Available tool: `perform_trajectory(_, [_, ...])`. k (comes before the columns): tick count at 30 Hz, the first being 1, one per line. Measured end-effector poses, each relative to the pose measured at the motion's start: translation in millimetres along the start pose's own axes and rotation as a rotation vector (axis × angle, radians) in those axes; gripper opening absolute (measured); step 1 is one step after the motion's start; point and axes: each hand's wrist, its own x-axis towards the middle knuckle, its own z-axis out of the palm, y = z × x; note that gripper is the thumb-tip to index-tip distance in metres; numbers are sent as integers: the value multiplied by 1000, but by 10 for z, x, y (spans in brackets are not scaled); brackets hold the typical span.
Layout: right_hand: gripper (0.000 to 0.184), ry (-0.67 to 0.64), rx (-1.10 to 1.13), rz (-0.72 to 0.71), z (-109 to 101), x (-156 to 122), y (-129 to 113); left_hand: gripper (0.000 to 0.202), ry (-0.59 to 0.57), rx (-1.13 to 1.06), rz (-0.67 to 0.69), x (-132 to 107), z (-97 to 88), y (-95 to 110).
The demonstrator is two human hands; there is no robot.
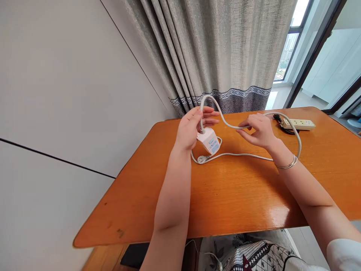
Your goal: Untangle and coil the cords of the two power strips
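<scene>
A small white power strip [212,142] with blue labels is tilted below my left hand [191,126]. Its white cable [222,116] comes out of the top end and arches up past that hand. The left thumb presses the cable near the strip, while the other fingers stretch out behind it. Further along, my right hand [258,130] pinches the same cable between thumb and fingers. From there the cable loops round behind the right wrist and back across the table. The plug [201,160] lies on the tabletop just below the strip.
The orange-brown wooden table [225,203] has rounded corners. A second, cream power strip [300,124] with a black cord [278,118] sits at the back right. Grey curtains [225,49] hang behind, a white panel [70,94] stands left, and a glass door is at right.
</scene>
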Motion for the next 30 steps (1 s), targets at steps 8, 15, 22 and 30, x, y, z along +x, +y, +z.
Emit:
perform_trajectory(8, [38, 86, -197, -195, 72, 1, -200, 31, -457, 286, 51, -158, 277, -149])
perform_trajectory(15, [64, 161, -178, -107, -47, 23, -243, 36, -572, 434, -13, -205, 286, -173])
perform_trajectory(22, [64, -138, -45, -27, -222, 34, -186, 28, -594, 473, -72, -202, 292, -106])
perform_trajectory(30, [42, -117, 274, 7, -258, 42, -189, 24, -639, 218, -216, -184, 290, -150])
